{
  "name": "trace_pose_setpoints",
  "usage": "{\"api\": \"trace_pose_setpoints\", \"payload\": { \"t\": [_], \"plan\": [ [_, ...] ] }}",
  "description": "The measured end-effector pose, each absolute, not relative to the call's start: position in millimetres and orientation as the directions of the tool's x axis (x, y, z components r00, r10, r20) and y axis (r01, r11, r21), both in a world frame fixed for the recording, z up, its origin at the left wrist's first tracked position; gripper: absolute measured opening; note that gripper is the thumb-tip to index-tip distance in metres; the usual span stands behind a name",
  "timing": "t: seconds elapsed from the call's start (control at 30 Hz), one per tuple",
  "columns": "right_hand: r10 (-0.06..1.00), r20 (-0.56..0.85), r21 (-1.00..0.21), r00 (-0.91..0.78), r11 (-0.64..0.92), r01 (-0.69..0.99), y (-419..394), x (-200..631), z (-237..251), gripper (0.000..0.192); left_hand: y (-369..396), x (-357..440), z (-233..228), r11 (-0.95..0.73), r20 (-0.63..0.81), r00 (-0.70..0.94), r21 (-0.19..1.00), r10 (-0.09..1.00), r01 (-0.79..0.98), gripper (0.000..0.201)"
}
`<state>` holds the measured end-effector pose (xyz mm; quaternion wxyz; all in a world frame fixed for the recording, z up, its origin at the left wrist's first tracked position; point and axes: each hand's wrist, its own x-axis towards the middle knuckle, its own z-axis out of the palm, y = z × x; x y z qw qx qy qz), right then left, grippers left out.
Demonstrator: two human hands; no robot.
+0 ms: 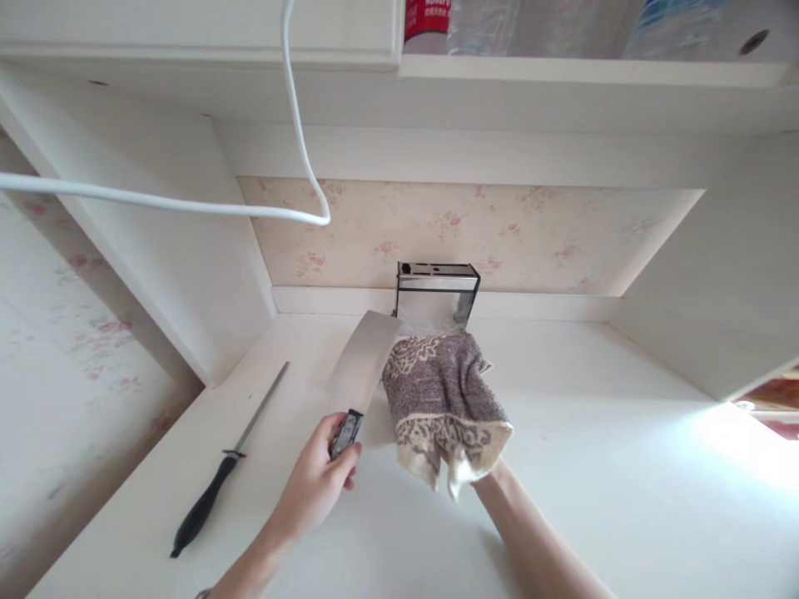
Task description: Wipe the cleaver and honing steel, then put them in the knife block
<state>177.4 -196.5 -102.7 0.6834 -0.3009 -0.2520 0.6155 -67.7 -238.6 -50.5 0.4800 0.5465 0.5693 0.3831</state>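
My left hand (320, 466) is wrapped round the dark handle of a cleaver (367, 353), whose broad blade tilts up and away from me. A brown and cream patterned towel (446, 399) hangs over my right hand (485, 481), which holds it up beside the blade. The towel hides the fingers of that hand. Blade and towel edge lie very close together; I cannot tell whether they touch. Behind them stands a knife block (437, 301) with a silver band and dark slots on top.
A honing steel (218, 474) with a black handle lies on the white desk (593, 466) at left. White side panels and a shelf (530, 100) enclose the space. Bottles (483, 25) stand on the shelf. A white cable (187, 204) hangs across the upper left.
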Motion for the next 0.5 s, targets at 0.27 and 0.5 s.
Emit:
{"api": "trace_pose_setpoints", "payload": {
  "t": [0.27,0.5],
  "plan": [
    [0.985,-0.039,-0.613,-0.166,-0.155,-0.775,-206,174,-54,0.05,-222,-25,-64,-0.082,0.042,0.184,0.973,0.982,0.216,0.037],
    [0.977,-0.185,-0.752,-0.109,-0.212,-0.624,-206,177,-67,0.034,-222,-29,-72,-0.117,0.068,0.208,0.966,0.976,0.232,0.039]
  ]
}}
